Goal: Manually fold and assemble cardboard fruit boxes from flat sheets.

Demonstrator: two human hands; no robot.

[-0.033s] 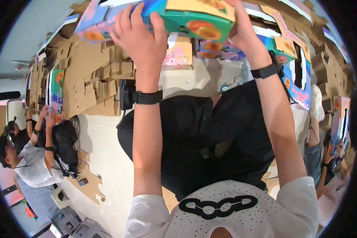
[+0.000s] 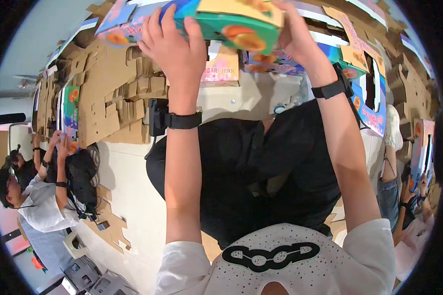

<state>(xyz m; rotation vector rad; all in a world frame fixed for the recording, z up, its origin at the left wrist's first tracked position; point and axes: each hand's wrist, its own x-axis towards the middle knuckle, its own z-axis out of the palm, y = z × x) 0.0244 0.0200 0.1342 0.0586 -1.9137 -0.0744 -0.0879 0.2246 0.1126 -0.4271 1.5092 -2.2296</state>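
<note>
Still, both the left hand (image 2: 174, 46) and right hand (image 2: 298, 37) stay clamped on the colourful fruit carton (image 2: 231, 22), unmoved since before.

Single head fisheye, looking down along forearms, close on raised hands (image 2: 177, 49); rim bends edges.

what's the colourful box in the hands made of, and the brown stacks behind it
The colourful box looks like printed cardboard with a slightly glossy face: thin flat panels, folded edges. The brown stacks seem plain matte corrugated cardboard, die-cut with slots; fluting is too small to confirm.
</note>
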